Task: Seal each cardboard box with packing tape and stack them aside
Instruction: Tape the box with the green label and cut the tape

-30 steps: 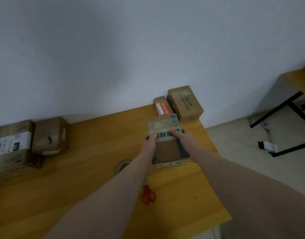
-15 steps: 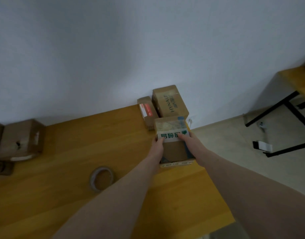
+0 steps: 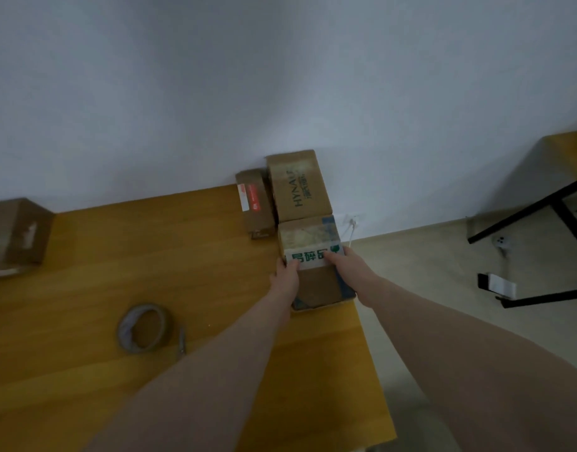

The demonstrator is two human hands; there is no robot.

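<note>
Both hands held the taped box (image 3: 313, 262) at the bench's (image 3: 150, 256) far right corner: the left hand (image 3: 285, 277) gripped its left side, the right hand (image 3: 344, 264) its right side, thumbs on the white label. The box lay straight ahead of them, its long axis running away toward the wall, its far end touching the HYNAUT box (image 3: 298, 187). Neither hand was nearer; letting go seemed next.

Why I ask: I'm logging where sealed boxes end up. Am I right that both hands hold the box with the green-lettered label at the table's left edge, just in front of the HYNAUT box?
Not quite: the box with the green-lettered label sits at the table's right edge, not the left. The head view shows the left hand and right hand holding it, just in front of the HYNAUT box.
</note>
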